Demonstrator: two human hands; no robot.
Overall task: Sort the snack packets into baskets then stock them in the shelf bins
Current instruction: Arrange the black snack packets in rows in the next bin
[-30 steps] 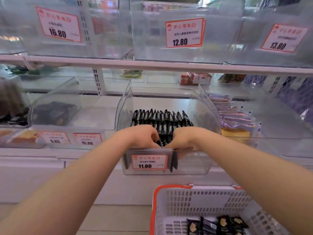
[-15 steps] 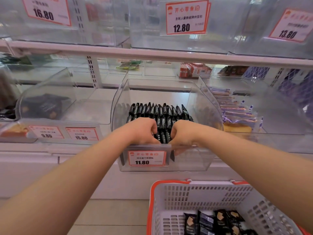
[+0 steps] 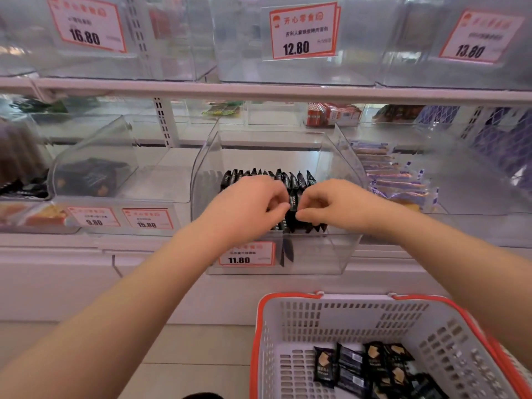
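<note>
Orange-bordered price tags carry the only clear writing: 11.80 (image 3: pixel 247 254) on the front of the clear bin (image 3: pixel 342 168) at the middle of the frame, 12.80 (image 3: pixel 303 30) on the bin above it, 16.80 (image 3: pixel 86 24) at upper left, 13.80 (image 3: pixel 480 37) at upper right, and 9.80 (image 3: pixel 93 216) and 15.80 (image 3: pixel 147 218) at centre left. Chinese characters head each tag, too small to read surely.

The middle bin holds black snack packets (image 3: pixel 293 180) standing on edge in rows. Both hands reach into it: the left hand (image 3: pixel 244 207) has its fingers curled down among the packets, and the right hand (image 3: pixel 331 204) pinches the top of a packet with curled fingers; whether the left actually grips one cannot be told.

At lower right a white basket with an orange rim (image 3: pixel 288 315) holds more black packets (image 3: pixel 374 367) lying loose on its floor. The bin at centre right holds purple-wrapped packets (image 3: pixel 394 180).
</note>
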